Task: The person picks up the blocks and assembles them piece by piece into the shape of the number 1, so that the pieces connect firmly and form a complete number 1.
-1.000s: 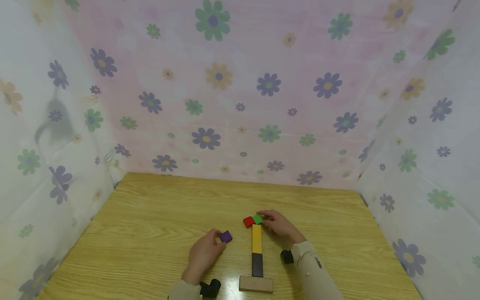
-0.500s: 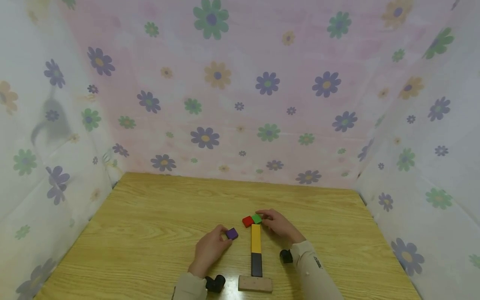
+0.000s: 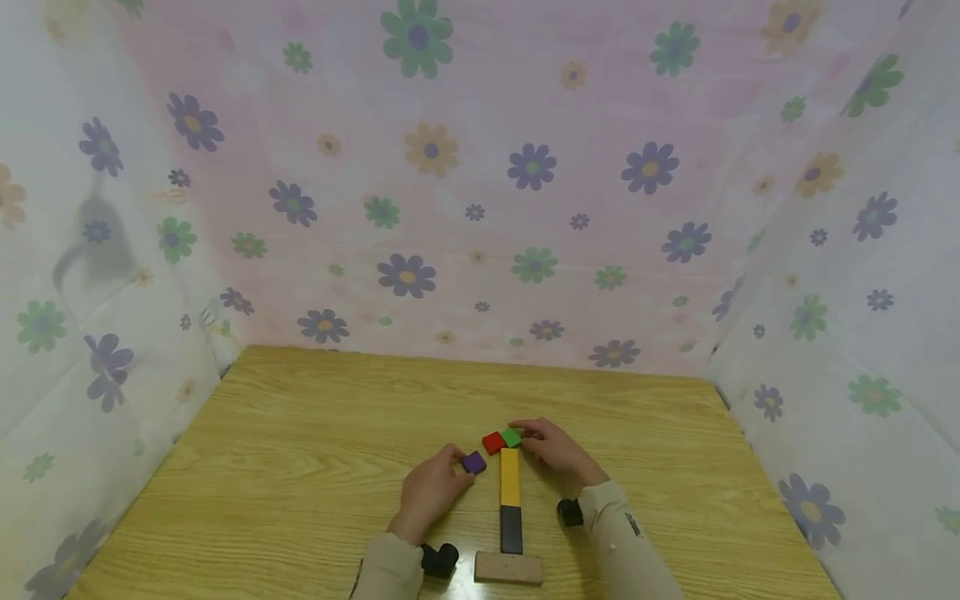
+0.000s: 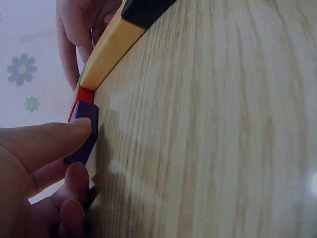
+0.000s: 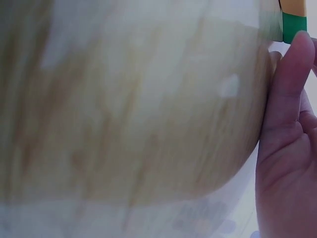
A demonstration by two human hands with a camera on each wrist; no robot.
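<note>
My left hand [image 3: 431,490] pinches a small purple block [image 3: 474,462] between thumb and fingers, just left of the red block [image 3: 493,442]. In the left wrist view the purple block [image 4: 84,131] is tilted close over the table, its far end overlapping the red one. My right hand [image 3: 558,451] holds the green block [image 3: 512,437] at its right side, thumb on the near side and a finger on the far side. Red and green lie corner to corner above the far end of a yellow block [image 3: 510,477]. Behind yellow, in line, comes a black block [image 3: 512,530].
A plain wooden block [image 3: 508,568] lies crosswise at the near end of the black one. Everything stands on a wood-grain table [image 3: 315,433], with flower-patterned cloth [image 3: 480,167] on three sides. Black wrist cameras [image 3: 440,561] sit by both sleeves.
My left hand has carried the purple block to the right and slightly away from me, up near the red block. My right hand stays at the green block.
</note>
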